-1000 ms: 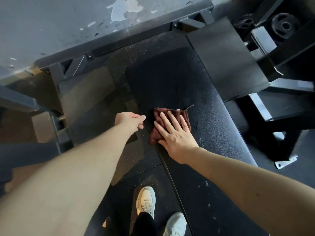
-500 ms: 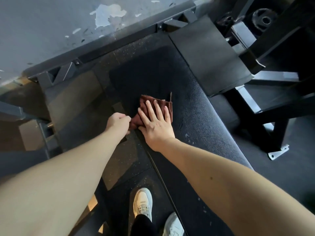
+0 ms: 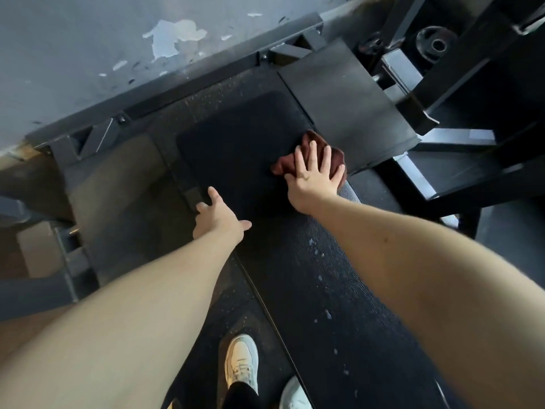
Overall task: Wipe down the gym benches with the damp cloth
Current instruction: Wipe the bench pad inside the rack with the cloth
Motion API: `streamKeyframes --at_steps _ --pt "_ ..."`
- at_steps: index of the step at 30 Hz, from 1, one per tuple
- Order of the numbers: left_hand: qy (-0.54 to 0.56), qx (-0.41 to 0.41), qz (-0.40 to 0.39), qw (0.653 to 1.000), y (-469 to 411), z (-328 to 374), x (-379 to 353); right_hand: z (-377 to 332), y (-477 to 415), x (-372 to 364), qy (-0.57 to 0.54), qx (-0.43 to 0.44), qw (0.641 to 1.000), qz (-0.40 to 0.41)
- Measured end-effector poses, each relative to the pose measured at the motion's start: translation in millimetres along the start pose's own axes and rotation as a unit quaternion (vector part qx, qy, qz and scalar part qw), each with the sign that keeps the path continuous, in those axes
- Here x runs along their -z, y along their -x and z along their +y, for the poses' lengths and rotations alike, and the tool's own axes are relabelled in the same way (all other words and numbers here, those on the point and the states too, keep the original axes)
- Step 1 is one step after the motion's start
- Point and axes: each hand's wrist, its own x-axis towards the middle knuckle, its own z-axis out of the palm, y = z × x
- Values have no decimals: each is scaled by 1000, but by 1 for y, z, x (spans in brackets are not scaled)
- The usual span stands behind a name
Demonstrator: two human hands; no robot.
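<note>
White shoes (image 3: 241, 361), pair, on dark rubber floor beside the bench. Bench (image 3: 309, 276): long black textured pad, running away from the viewer, scattered water droplets (image 3: 320, 255) on its near half. Left hand (image 3: 219, 219): at the pad's left edge, fingers loosely extended, thumb out, holding nothing; contact with the pad cannot be told. Right hand (image 3: 314, 178): fingers straight and spread, pressing flat on the cloth (image 3: 311, 138). Cloth: maroon, bunched, on the pad's right edge toward its far end, just beside a grey flat plate (image 3: 345, 107). Beyond: black steel frame (image 3: 191, 81), weight disc (image 3: 436, 44), grey wall (image 3: 88, 39) with peeling paint.
</note>
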Motion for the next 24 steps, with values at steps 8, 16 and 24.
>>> streamKeyframes --at_steps 8,16,24 --pt "-20 -13 20 1000 -5 -1 -5 -19 117 -57 -4 150 989 -10" --pt "-22 0 7 1000 -8 1 -4 21 1 -1 -11 -12 1000 16" --pt "-27 -1 2 1000 -6 5 -2 6 68 -35 -39 -65 996 44"
